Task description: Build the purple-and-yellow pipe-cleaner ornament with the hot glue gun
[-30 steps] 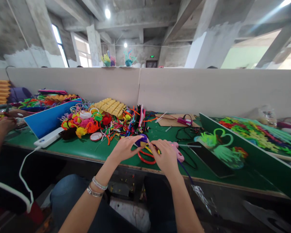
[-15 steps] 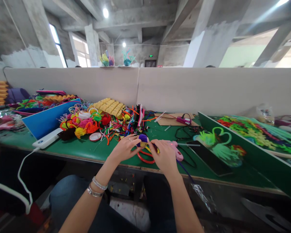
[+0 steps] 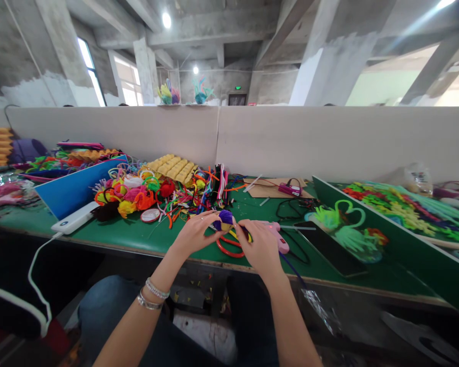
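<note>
Lamps [image 3: 166, 20] and windows [image 3: 128, 84] glare, but it is dim beneath the table [image 3: 137, 238].

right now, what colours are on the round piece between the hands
The round piece is purple and yellow, best seen in the head view.

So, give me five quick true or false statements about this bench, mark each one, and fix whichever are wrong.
1. The left hand has thumb and finger on a purple and yellow piece. True.
2. The bracelets are on the right wrist. False: the bracelets are on the left wrist.
3. A red loop shows below the purple and yellow piece in this view. True.
4. The pink glue gun is beyond the left hand. False: the pink glue gun lies beside the right hand.
5. The blue panel stands to the person's left. True.
</note>
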The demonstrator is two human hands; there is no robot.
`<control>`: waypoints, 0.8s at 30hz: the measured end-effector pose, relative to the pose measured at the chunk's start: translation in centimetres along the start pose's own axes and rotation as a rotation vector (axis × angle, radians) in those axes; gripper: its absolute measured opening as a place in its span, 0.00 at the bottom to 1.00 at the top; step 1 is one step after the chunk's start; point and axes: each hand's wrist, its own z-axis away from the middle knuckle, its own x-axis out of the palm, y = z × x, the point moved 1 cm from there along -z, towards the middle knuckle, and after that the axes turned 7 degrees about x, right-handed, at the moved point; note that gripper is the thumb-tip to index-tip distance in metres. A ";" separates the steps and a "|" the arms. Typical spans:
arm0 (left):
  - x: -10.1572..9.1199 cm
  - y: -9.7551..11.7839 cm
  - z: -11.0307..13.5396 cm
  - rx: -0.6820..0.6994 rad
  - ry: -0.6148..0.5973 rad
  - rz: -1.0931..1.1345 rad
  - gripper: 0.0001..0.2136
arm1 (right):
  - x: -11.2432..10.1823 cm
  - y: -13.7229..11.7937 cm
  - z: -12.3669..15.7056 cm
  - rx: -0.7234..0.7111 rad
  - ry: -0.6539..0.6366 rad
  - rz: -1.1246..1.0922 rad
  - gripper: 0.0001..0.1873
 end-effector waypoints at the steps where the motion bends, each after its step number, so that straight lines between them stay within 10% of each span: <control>1: 0.0 0.0 0.0 -0.015 -0.007 0.004 0.11 | 0.0 0.0 0.0 0.006 -0.008 -0.008 0.13; 24: 0.4 -0.3 0.7 -0.092 0.104 0.005 0.14 | -0.6 0.9 -0.1 -0.044 -0.160 -0.071 0.12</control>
